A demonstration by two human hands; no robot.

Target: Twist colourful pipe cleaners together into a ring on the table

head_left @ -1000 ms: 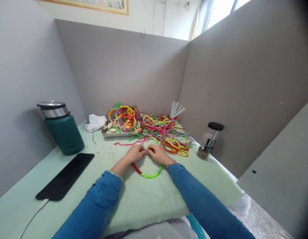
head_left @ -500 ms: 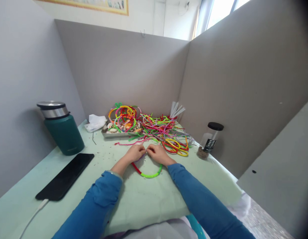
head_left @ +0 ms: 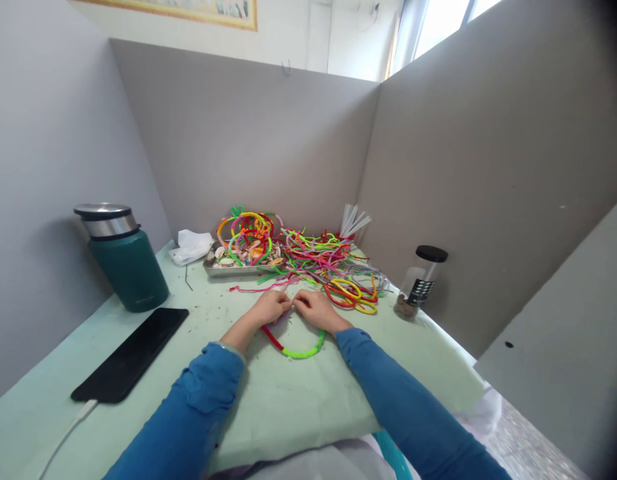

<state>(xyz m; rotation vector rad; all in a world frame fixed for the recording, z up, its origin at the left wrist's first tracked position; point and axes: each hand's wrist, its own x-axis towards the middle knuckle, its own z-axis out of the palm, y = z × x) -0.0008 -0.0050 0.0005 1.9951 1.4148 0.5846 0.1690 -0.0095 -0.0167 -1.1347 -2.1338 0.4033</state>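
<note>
A ring wrapped in coloured pipe cleaners (head_left: 299, 355) lies low over the table, with red, lime, green and purple stretches. My left hand (head_left: 271, 308) is closed on its far left part, thumb and fingers pinched by the purple stretch. Fingertips of my right hand (head_left: 312, 309) are pinched at the ring's far side, almost meeting the left ones. What sits right between the fingertips is too small to make out. Just behind my right hand lie red and yellow loops (head_left: 356, 295).
A heap of pipe cleaners (head_left: 318, 250) lies at the back beside a metal tray (head_left: 238, 271) holding finished rings and shells. At left stand a green flask (head_left: 128, 270) and a black phone (head_left: 131, 357) with a cable. A black-lidded jar (head_left: 419, 283) stands right. Grey partitions (head_left: 248, 133) enclose the table.
My left hand has shifted very slightly left, and the ring's red stretch with it. My right hand stays in place, still pinched.
</note>
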